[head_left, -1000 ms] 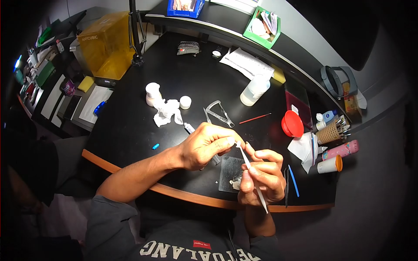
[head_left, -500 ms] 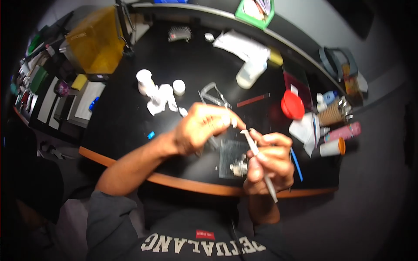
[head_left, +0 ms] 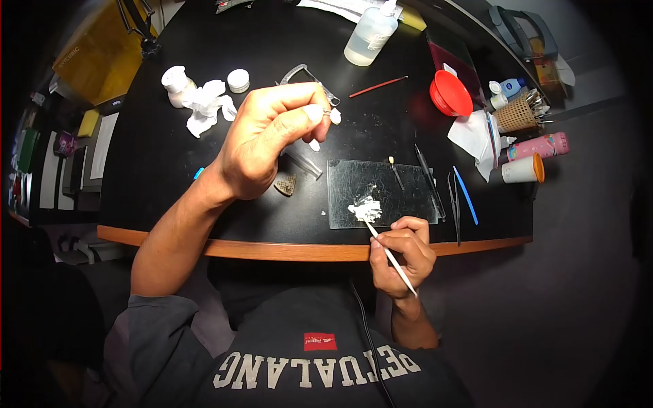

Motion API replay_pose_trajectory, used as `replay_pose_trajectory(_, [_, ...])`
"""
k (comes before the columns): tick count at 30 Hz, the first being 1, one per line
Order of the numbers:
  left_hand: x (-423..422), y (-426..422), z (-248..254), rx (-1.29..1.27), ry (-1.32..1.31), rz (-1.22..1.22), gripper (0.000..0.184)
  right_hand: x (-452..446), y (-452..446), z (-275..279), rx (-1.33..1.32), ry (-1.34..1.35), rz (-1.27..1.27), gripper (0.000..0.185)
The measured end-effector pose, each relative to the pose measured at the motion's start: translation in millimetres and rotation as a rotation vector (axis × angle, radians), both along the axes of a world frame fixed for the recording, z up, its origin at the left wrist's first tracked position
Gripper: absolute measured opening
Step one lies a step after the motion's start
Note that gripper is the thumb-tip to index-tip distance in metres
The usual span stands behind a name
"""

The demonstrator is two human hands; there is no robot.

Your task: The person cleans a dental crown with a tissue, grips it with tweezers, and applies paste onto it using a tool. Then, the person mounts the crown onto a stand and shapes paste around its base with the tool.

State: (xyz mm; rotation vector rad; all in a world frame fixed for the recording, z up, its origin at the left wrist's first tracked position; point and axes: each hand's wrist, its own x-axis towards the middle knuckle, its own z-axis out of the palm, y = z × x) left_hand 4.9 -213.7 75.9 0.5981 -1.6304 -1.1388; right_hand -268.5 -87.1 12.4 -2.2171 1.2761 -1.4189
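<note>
Apparently mid-work, head view: white paste lies smeared on the glass slab, with a fair patch left there. Small white piece is held up above the table — pinched between thumb and forefinger of the left hand; too small to tell how finished it is. Left forearm slants inward, wrist raised clear of the surface. Right hand sits low at the wooden edge, pinching the white spatula pen-fashion — tip at the paste, butt end pointing back toward the body.
</note>
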Motion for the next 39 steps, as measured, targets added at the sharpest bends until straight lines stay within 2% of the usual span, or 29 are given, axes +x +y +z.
replay_pose_trajectory(8, [12,19,9,-0.103,0.013,0.038,0.030,2,-1,-4,-0.035,0.015,-0.021,0.015])
replay_pose_trajectory(11, [30,55,14,-0.264,-0.116,0.192,0.021,2,0,-2,-0.023,0.005,-0.028,0.015])
replay_pose_trajectory(14, [38,97,10,-0.392,-0.434,0.372,0.009,4,1,0,0.007,-0.040,-0.035,0.015])
replay_pose_trajectory(15, [37,108,5,-0.429,-0.503,0.423,0.010,4,0,-1,-0.008,-0.079,-0.018,0.016])
replay_pose_trajectory(19, [28,146,-26,-0.321,-0.613,0.564,0.013,28,-2,11,-0.010,-0.220,0.106,0.014])
replay_pose_trajectory(25, [10,182,-53,-0.174,-0.481,0.745,0.023,74,-3,10,-0.024,-0.354,0.334,0.018])
replay_pose_trajectory(28, [8,188,-69,-0.156,-0.460,0.797,0.029,86,-4,7,-0.033,-0.332,0.407,0.022])
replay_pose_trajectory(31, [10,188,-83,-0.251,-0.412,0.812,0.029,88,-3,1,-0.048,-0.318,0.454,0.023])
replay_pose_trajectory(37, [10,190,-86,-0.261,-0.409,0.820,0.028,82,-1,-6,-0.069,-0.316,0.561,0.017])
replay_pose_trajectory(39, [10,191,-86,-0.240,-0.401,0.819,0.034,80,1,-7,-0.062,-0.290,0.559,0.017])
